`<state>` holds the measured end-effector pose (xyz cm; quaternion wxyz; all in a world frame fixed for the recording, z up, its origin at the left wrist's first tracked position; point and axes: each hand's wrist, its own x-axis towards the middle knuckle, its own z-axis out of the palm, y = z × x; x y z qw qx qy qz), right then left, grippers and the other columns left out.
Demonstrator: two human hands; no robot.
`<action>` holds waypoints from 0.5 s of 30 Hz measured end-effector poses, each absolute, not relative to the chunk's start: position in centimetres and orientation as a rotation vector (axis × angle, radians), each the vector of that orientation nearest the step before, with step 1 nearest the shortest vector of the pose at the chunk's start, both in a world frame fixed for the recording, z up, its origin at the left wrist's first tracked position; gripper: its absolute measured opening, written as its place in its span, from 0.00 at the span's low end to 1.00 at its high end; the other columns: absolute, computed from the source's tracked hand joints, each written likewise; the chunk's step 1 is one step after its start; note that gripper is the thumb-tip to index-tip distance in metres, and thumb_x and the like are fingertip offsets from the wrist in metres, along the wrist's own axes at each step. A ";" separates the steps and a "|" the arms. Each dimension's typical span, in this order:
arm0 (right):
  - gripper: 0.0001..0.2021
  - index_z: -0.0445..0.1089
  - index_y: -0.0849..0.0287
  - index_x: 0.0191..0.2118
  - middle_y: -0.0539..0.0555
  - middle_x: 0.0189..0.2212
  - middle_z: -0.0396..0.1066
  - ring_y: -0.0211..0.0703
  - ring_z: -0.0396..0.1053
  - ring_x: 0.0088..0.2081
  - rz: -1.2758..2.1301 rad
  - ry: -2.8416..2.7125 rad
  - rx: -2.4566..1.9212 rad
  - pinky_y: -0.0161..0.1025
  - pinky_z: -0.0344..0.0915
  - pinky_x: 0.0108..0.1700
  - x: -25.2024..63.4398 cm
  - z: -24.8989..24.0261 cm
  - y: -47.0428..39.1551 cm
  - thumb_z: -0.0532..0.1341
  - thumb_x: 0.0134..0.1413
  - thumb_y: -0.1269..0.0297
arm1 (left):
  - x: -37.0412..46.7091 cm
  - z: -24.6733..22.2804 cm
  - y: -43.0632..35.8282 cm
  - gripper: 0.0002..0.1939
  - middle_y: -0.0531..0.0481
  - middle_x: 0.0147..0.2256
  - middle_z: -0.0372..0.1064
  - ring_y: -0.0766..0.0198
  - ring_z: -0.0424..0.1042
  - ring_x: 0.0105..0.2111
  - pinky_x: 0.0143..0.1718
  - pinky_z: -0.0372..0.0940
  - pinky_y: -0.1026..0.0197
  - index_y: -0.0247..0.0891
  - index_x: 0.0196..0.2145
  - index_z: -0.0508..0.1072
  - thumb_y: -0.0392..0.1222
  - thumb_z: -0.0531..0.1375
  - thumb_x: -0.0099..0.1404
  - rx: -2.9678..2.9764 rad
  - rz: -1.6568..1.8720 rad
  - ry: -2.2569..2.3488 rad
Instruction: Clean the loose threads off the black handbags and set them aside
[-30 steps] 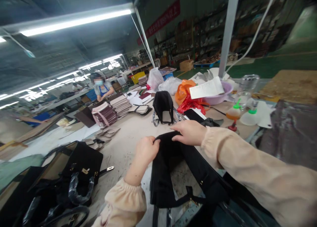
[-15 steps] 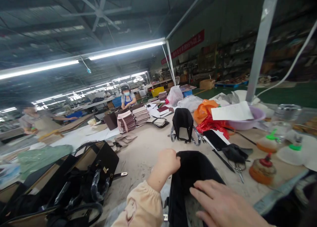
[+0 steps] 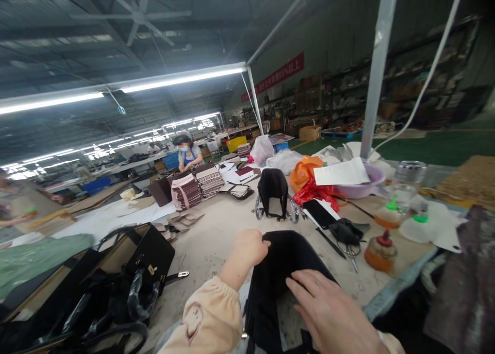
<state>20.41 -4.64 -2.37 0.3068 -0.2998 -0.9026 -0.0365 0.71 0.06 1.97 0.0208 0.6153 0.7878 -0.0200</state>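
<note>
Near the front edge of the table (image 3: pixel 209 240) stands a black bag piece (image 3: pixel 266 313), its inside facing up. My left hand (image 3: pixel 247 251) is closed on its upper left corner, the thumb and fingers pinching the rim. Over its open middle, at the right side, lies my right hand (image 3: pixel 328 307), with the fingers stretched out and touching the black lining. Beyond them a second black bag piece (image 3: pixel 273 189) stands upright with plastic-wrapped handles. To the left, several black bags (image 3: pixel 154 256) with metal clasps lean together.
Right of the bag piece are a black phone (image 3: pixel 320 213), scissors (image 3: pixel 352 255), bottles of orange liquid (image 3: pixel 381 252) and a purple basin (image 3: pixel 358 189). Stacked brown pieces (image 3: pixel 186 191) lie farther back. A person (image 3: pixel 189 155) works beyond; another is at far left.
The whole view has turned slightly right, so things sit farther left. My left hand still grips the rim; my right hand stays spread over the bag piece.
</note>
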 end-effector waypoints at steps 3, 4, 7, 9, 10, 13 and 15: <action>0.25 0.64 0.54 0.56 0.58 0.53 0.67 0.54 0.65 0.53 -0.288 -2.363 -0.756 0.47 0.70 0.49 23.0 -2.2 -4.4 0.58 0.49 0.68 | 0.5 2.0 0.3 0.18 0.38 0.37 0.75 0.51 0.74 0.40 0.39 0.67 0.56 0.36 0.35 0.77 0.50 0.52 0.61 1.900 -0.073 2.420; 0.28 0.60 0.55 0.59 0.60 0.55 0.65 0.56 0.65 0.54 -0.325 -2.353 -0.784 0.49 0.70 0.48 23.8 -2.3 -4.4 0.58 0.50 0.65 | 0.6 2.0 0.4 0.18 0.38 0.37 0.75 0.51 0.74 0.40 0.39 0.67 0.56 0.36 0.35 0.77 0.49 0.52 0.60 1.907 -0.075 2.411; 0.37 0.43 0.60 0.66 0.64 0.52 0.67 0.55 0.71 0.47 -0.241 -2.366 -0.900 0.45 0.74 0.40 25.8 -3.0 -4.4 0.56 0.51 0.62 | 0.8 1.9 0.7 0.16 0.38 0.38 0.75 0.50 0.73 0.41 0.40 0.67 0.56 0.36 0.35 0.77 0.46 0.52 0.60 1.928 -0.073 2.396; 0.39 0.33 0.60 0.67 0.61 0.46 0.73 0.50 0.76 0.36 -0.086 -2.412 -0.951 0.38 0.75 0.30 26.7 -4.0 -4.5 0.53 0.53 0.67 | 0.9 1.8 0.8 0.16 0.38 0.39 0.75 0.50 0.73 0.42 0.41 0.67 0.56 0.37 0.35 0.78 0.45 0.53 0.59 1.932 -0.070 2.398; 0.38 0.30 0.59 0.67 0.58 0.42 0.76 0.47 0.76 0.31 -0.012 -2.437 -0.973 0.36 0.74 0.26 27.0 -4.5 -4.4 0.51 0.54 0.70 | 0.9 1.8 0.8 0.16 0.38 0.39 0.75 0.50 0.73 0.42 0.41 0.67 0.56 0.37 0.36 0.78 0.45 0.53 0.59 1.934 -0.070 2.399; 0.37 0.32 0.54 0.67 0.54 0.35 0.78 0.46 0.76 0.27 0.083 -2.465 -1.040 0.35 0.72 0.23 27.9 -5.2 -3.6 0.48 0.54 0.74 | 0.9 1.9 0.6 0.16 0.38 0.39 0.75 0.51 0.73 0.41 0.41 0.67 0.56 0.37 0.35 0.78 0.46 0.53 0.59 1.941 -0.082 2.392; 0.36 0.39 0.50 0.67 0.53 0.35 0.78 0.47 0.76 0.28 0.068 -2.458 -1.103 0.37 0.72 0.24 28.4 -5.1 -2.7 0.49 0.53 0.74 | 1.0 2.0 0.3 0.16 0.38 0.38 0.75 0.51 0.74 0.40 0.40 0.67 0.57 0.37 0.35 0.78 0.46 0.53 0.59 1.960 -0.092 2.374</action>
